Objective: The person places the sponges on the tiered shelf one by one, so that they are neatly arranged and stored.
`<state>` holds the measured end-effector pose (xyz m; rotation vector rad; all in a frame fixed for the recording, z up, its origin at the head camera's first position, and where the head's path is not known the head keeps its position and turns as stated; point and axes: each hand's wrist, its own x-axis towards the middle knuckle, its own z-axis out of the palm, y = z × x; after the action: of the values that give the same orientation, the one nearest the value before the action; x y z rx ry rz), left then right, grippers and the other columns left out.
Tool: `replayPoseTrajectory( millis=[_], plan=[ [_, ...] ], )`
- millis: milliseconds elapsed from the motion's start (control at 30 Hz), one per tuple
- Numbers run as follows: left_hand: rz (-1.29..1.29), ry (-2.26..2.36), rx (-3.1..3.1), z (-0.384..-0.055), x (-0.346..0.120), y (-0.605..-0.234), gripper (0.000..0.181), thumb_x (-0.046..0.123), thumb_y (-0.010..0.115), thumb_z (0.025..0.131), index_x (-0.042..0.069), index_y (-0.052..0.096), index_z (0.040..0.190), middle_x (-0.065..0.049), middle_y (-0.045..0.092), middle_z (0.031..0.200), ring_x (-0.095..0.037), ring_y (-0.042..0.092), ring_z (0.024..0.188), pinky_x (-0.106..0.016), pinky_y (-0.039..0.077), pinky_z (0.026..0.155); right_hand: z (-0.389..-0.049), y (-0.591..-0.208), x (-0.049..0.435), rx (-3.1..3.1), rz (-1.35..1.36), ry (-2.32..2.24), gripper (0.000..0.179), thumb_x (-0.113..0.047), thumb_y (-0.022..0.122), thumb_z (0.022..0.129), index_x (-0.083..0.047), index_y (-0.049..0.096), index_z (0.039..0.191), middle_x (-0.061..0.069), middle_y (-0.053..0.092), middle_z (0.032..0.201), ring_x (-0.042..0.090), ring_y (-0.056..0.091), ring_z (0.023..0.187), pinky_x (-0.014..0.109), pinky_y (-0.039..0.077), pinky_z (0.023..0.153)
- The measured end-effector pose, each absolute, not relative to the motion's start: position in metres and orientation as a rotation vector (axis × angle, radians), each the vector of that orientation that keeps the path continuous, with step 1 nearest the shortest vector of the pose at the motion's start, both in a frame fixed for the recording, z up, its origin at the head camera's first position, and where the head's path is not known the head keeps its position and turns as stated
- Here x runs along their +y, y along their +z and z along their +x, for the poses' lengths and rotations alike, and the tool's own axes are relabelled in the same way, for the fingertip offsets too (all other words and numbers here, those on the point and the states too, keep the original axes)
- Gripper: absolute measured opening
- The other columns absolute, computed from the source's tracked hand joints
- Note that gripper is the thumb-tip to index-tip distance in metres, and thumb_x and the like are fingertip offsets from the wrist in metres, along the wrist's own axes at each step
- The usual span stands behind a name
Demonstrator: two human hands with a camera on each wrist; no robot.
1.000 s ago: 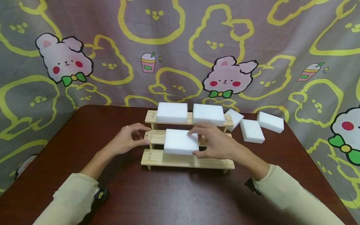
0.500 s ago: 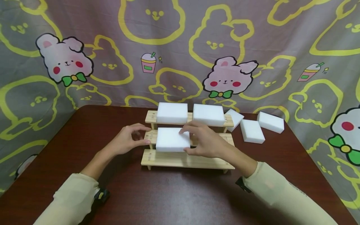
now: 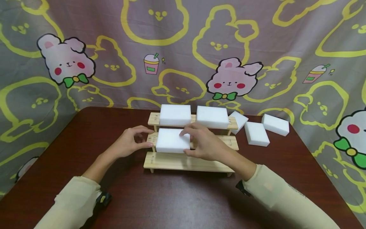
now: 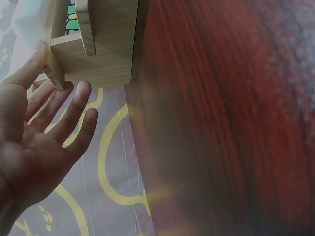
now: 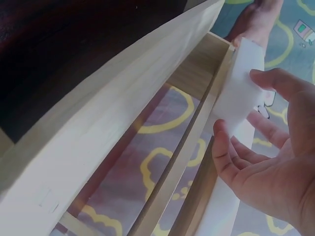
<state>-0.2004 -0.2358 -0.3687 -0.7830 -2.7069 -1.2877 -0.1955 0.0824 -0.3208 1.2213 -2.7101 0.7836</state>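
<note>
A white foam block point(image 3: 172, 140) sits on the left part of the middle tier of a three-tier wooden display stand point(image 3: 194, 162). My right hand point(image 3: 204, 143) grips the block by its right end, thumb at the front edge and a finger over the top. The right wrist view shows the thumb and fingers on this block point(image 5: 238, 83) too. My left hand point(image 3: 132, 141) holds the left end of the middle tier, thumb in front and fingers behind. In the left wrist view the stand's end point(image 4: 71, 49) lies between thumb and fingers.
Two white foam blocks, a left one point(image 3: 175, 114) and a right one point(image 3: 212, 116), stand on the top tier. Several more lie on the dark wooden table point(image 3: 177, 200) at right, including one block point(image 3: 256, 133) beside the stand. A patterned curtain point(image 3: 177, 47) hangs behind.
My right hand has moved the foam block leftward along the middle tier, toward my left hand. The left hand has stayed at the stand's left end.
</note>
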Motion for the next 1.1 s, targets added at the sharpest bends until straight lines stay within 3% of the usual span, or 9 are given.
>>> replayPoseTrajectory(
  millis=[167,367,467,567,700,767,900,1033,1100],
  plan=[
    [-0.783,-1.283,-2.702,-0.201,-0.235,-0.369,0.039,0.009,0.084,0.088,-0.002,0.072,0.124,-0.014,0.07,0.118,-0.016,0.065,0.08,-0.031,0.054,0.07,-0.196,-0.322,0.083,-2.715,1.244,0.729,0.042,-0.021,0.087,0.082,-0.008,0.069,0.118,0.012,0.064,0.121,0.024,0.064,0.088,0.034,0.052,0.077],
    [-0.776,-1.288,-2.705,-0.2,-0.235,-0.369,0.04,0.009,0.084,0.088,-0.002,0.072,0.124,-0.014,0.07,0.119,-0.016,0.065,0.081,-0.031,0.054,0.071,-0.193,-0.32,0.085,-2.687,1.291,0.659,0.043,-0.02,0.084,0.086,-0.004,0.071,0.123,0.019,0.065,0.129,0.026,0.066,0.096,0.043,0.054,0.092],
    [-0.771,-1.288,-2.711,-0.2,-0.235,-0.368,0.04,0.01,0.084,0.088,-0.002,0.072,0.125,-0.014,0.069,0.12,-0.017,0.065,0.081,-0.031,0.054,0.071,-0.191,-0.318,0.086,-2.709,1.298,0.629,0.044,-0.02,0.082,0.088,-0.004,0.071,0.128,0.015,0.07,0.109,0.026,0.066,0.097,0.045,0.053,0.094],
    [-0.767,-1.291,-2.713,-0.199,-0.235,-0.367,0.04,0.01,0.084,0.088,-0.002,0.072,0.125,-0.015,0.069,0.12,-0.017,0.065,0.081,-0.031,0.054,0.071,-0.188,-0.317,0.087,-2.723,1.28,0.57,0.044,-0.02,0.08,0.09,-0.005,0.07,0.13,0.014,0.068,0.106,0.026,0.063,0.101,0.044,0.053,0.094],
    [-0.769,-1.293,-2.712,-0.199,-0.234,-0.367,0.04,0.01,0.084,0.089,-0.002,0.071,0.125,-0.015,0.069,0.121,-0.017,0.066,0.081,-0.031,0.054,0.072,-0.182,-0.316,0.091,-2.758,1.195,0.486,0.046,-0.023,0.08,0.091,-0.007,0.069,0.133,0.017,0.064,0.122,0.024,0.063,0.095,0.04,0.055,0.085],
    [-0.772,-1.292,-2.712,-0.199,-0.234,-0.367,0.04,0.01,0.083,0.089,-0.002,0.071,0.125,-0.015,0.069,0.121,-0.017,0.066,0.081,-0.032,0.055,0.072,-0.179,-0.316,0.093,-2.773,1.147,0.454,0.047,-0.026,0.081,0.091,-0.009,0.069,0.133,0.016,0.064,0.12,0.023,0.064,0.092,0.039,0.056,0.081],
    [-0.774,-1.3,-2.707,-0.2,-0.235,-0.367,0.04,0.009,0.083,0.089,-0.002,0.071,0.125,-0.015,0.069,0.121,-0.017,0.066,0.081,-0.031,0.054,0.072,-0.179,-0.315,0.094,-2.788,1.106,0.532,0.044,-0.029,0.085,0.088,-0.011,0.071,0.126,0.006,0.068,0.103,0.016,0.062,0.08,0.033,0.053,0.07],
    [-0.778,-1.299,-2.702,-0.2,-0.235,-0.368,0.04,0.009,0.084,0.089,-0.002,0.072,0.125,-0.014,0.069,0.12,-0.017,0.065,0.081,-0.03,0.054,0.071,-0.184,-0.315,0.094,-2.799,1.142,0.738,0.033,-0.022,0.085,0.088,-0.01,0.072,0.115,-0.006,0.068,0.079,0.006,0.058,0.068,0.026,0.049,0.062],
    [-0.78,-1.293,-2.702,-0.2,-0.235,-0.368,0.04,0.009,0.084,0.089,-0.002,0.072,0.125,-0.014,0.069,0.12,-0.017,0.065,0.081,-0.03,0.054,0.071,-0.186,-0.316,0.093,-2.813,1.148,0.806,0.03,-0.019,0.085,0.088,-0.009,0.072,0.113,-0.009,0.068,0.074,0.003,0.056,0.065,0.024,0.048,0.059]
  ],
)
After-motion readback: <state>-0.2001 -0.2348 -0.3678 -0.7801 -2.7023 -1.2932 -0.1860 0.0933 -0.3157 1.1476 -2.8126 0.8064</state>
